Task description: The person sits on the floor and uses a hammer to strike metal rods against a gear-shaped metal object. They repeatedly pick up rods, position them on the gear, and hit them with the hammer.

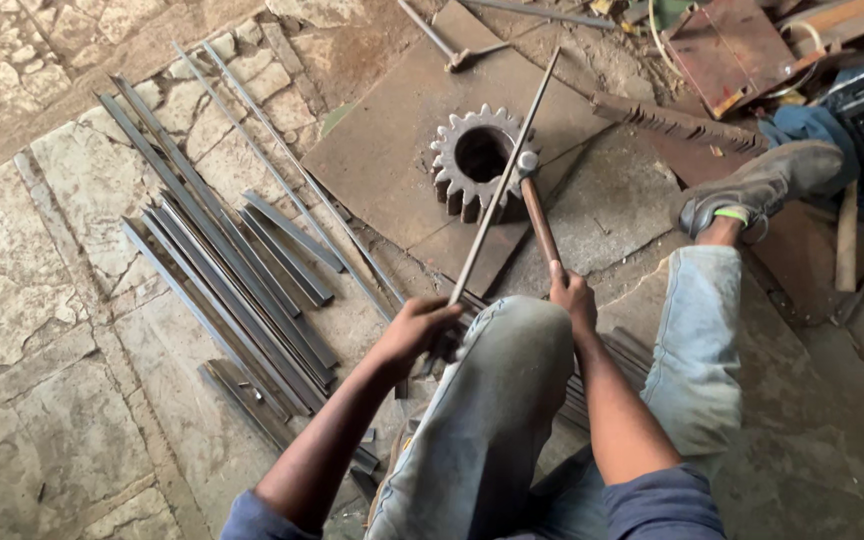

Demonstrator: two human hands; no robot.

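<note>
My left hand (414,330) clamps the thin steel rod (502,180) flat across the big toothed grey iron gear (457,175), while my right hand (572,295), closed on the wooden-handled hammer (537,215), should strike squarely just beside that gear.

Cracked stone floor (42,250) carries flat rusty steel plate (382,160). Grey toothed gear wheel (474,160) on plate; bundle of grey steel strips (232,270) left of plate.

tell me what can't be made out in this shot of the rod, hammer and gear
Head view only:
- Left hand grip on the rod: rod's near end is hidden behind hand and knee.
- Hammer head: too small to tell whether it touches the rod.
- Gear: its far side is crossed by the rod.
</note>
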